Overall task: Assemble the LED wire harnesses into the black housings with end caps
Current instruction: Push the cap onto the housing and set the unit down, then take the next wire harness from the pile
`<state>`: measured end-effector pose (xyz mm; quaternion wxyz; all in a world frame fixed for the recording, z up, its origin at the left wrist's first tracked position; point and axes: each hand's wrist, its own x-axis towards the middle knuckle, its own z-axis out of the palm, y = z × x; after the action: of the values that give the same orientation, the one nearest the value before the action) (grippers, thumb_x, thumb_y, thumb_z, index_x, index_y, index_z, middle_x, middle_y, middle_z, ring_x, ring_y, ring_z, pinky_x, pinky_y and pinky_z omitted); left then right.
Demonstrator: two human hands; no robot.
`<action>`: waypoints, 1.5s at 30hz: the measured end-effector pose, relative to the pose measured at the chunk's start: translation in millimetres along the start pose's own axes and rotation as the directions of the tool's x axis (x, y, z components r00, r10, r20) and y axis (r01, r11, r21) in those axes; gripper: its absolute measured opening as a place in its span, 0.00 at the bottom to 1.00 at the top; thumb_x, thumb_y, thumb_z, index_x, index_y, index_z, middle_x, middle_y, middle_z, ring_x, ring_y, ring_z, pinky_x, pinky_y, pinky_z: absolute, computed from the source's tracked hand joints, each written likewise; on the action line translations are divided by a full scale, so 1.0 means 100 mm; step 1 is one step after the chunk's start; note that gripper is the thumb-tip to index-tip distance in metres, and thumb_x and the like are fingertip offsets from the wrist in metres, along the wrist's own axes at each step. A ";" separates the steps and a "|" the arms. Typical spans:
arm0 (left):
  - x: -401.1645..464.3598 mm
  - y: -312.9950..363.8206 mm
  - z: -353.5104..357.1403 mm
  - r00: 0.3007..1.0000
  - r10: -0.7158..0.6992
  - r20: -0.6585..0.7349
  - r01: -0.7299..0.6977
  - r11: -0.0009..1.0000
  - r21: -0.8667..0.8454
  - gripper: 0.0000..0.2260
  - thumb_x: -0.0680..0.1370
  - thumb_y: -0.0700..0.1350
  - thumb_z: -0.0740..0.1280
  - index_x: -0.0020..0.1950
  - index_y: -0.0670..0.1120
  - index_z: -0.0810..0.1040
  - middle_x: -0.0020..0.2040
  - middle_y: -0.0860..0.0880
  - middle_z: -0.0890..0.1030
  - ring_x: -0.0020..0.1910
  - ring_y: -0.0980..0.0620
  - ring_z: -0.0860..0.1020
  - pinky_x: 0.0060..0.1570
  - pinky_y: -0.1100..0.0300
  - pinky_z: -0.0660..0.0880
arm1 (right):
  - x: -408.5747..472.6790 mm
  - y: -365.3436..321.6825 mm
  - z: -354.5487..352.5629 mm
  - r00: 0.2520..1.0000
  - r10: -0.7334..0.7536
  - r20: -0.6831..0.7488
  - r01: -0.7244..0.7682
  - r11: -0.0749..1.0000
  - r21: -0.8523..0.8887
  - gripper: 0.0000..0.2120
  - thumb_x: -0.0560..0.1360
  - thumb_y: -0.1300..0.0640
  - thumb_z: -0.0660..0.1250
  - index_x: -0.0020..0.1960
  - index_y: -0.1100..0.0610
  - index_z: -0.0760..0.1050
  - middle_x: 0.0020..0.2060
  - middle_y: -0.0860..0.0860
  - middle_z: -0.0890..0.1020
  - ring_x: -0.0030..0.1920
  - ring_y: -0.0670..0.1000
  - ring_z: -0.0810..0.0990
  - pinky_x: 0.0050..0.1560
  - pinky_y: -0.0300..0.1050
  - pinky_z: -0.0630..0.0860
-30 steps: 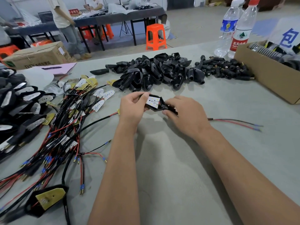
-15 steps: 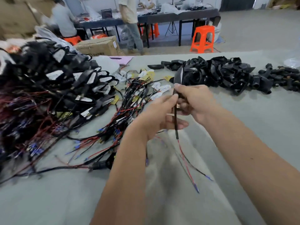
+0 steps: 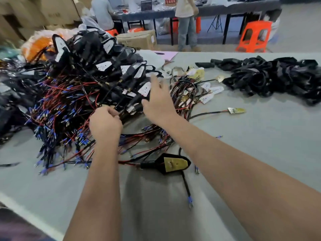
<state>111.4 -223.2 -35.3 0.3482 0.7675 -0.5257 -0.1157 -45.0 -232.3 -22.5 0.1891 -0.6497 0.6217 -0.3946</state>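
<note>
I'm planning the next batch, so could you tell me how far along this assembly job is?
Done: a big heap of finished units is stacked at the left. In hand: the left hand grips a black wire beside that heap; the right hand is open above the loose wires. Left: those wires and the pile of empty black housings at right.

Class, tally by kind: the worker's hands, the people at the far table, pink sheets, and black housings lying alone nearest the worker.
Hands: 2 (left hand gripping wires, right hand open)
People at the far table: 2 (seated person, standing person)
Pink sheet: 1
Lone black housing: 1
Total: 6
</note>
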 end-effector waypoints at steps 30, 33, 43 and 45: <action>-0.86 1.46 0.83 0.740 0.462 0.489 -0.469 0.875 -0.117 0.03 0.76 0.50 0.71 0.46 0.53 0.82 0.46 0.52 0.82 0.49 0.49 0.79 0.44 0.59 0.69 | -0.56 1.13 -0.92 0.932 0.176 -0.318 -0.185 0.983 0.004 0.03 0.76 0.63 0.67 0.46 0.60 0.80 0.41 0.51 0.81 0.48 0.57 0.78 0.44 0.46 0.66; -0.92 1.55 0.86 0.635 0.482 0.604 -0.502 0.851 -0.151 0.10 0.80 0.53 0.69 0.47 0.49 0.83 0.44 0.50 0.84 0.46 0.47 0.81 0.42 0.57 0.74 | -0.64 1.21 -1.13 0.890 0.202 -0.408 -0.179 0.979 0.094 0.04 0.74 0.65 0.67 0.45 0.60 0.80 0.42 0.53 0.83 0.47 0.56 0.80 0.51 0.52 0.76; -1.30 1.88 0.93 0.402 0.487 0.775 -0.501 0.826 -0.260 0.19 0.84 0.53 0.62 0.38 0.48 0.83 0.31 0.54 0.76 0.31 0.54 0.73 0.39 0.58 0.69 | -1.13 1.72 -2.16 0.613 0.306 -0.728 -0.283 0.946 0.159 0.04 0.74 0.59 0.71 0.42 0.51 0.80 0.39 0.48 0.83 0.38 0.42 0.80 0.41 0.28 0.71; -1.44 2.02 1.00 0.430 0.535 0.727 -0.449 0.826 -0.342 0.20 0.84 0.52 0.63 0.34 0.49 0.82 0.26 0.58 0.73 0.29 0.57 0.70 0.40 0.56 0.66 | -1.28 1.87 -2.37 0.557 0.345 -0.755 -0.313 0.930 0.194 0.05 0.75 0.58 0.71 0.41 0.50 0.79 0.37 0.47 0.83 0.35 0.37 0.79 0.38 0.26 0.70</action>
<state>-150.5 -178.5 -3.2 0.1292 0.4263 -0.8177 -0.3647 -334.4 -81.1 -49.2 -0.0162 -0.2834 0.7438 -0.6051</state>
